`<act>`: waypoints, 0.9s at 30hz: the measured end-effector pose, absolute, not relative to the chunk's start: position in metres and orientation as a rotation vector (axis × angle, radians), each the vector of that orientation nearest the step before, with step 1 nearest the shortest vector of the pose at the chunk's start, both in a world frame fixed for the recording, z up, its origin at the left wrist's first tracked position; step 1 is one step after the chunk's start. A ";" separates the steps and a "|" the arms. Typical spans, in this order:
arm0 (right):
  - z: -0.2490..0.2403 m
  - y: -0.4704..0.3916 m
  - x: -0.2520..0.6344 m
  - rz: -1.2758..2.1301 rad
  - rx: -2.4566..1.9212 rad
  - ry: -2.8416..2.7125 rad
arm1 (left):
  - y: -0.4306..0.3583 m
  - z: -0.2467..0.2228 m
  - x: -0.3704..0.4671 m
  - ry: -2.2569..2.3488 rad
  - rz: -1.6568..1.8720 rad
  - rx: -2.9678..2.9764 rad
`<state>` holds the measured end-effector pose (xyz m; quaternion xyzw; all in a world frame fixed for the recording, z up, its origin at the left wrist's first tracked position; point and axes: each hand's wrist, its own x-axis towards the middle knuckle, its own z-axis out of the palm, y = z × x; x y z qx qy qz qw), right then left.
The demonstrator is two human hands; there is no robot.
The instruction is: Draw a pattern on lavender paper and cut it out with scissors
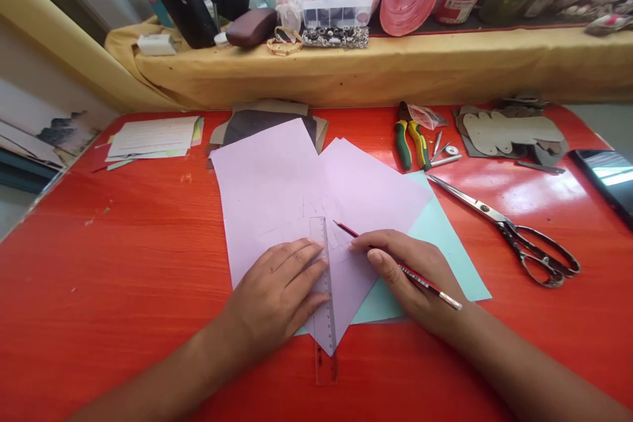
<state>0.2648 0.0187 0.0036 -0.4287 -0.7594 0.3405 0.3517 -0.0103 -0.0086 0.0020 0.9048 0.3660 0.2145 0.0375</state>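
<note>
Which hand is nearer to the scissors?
Right: the right hand, holding the pencil, is left of the scissors; the left hand is farther left, on the ruler.

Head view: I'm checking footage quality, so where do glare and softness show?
Head view: bright reflection across the phone, pale sheen on the red table beyond the scissors; same view, the markings on the ruler and top-right jars look soft.

To my right on the red counter (123,244) lie scissors (488,210), with a dark phone (609,175) at the edge of view. Farther back are green-and-yellow pliers (403,144) and flat cut-out shapes (514,132). Lined papers (153,136) are piled at my far left. Behind, a yellow-cloth-covered ledge (445,62) holds lidded jars (459,0) and a clear compartment box (339,0).
</note>
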 end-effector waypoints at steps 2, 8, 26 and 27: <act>0.004 0.019 0.265 0.882 -1.110 -1.962 | -0.008 0.004 -0.010 1.112 0.635 2.773; 0.004 0.020 0.264 0.883 -1.116 -1.974 | -0.008 0.004 -0.010 1.129 0.647 2.727; 0.006 0.019 0.264 0.871 -1.117 -1.977 | -0.007 0.000 -0.011 1.129 0.672 2.741; 0.007 0.019 0.264 0.877 -1.111 -1.975 | -0.007 0.000 -0.011 1.129 0.674 2.740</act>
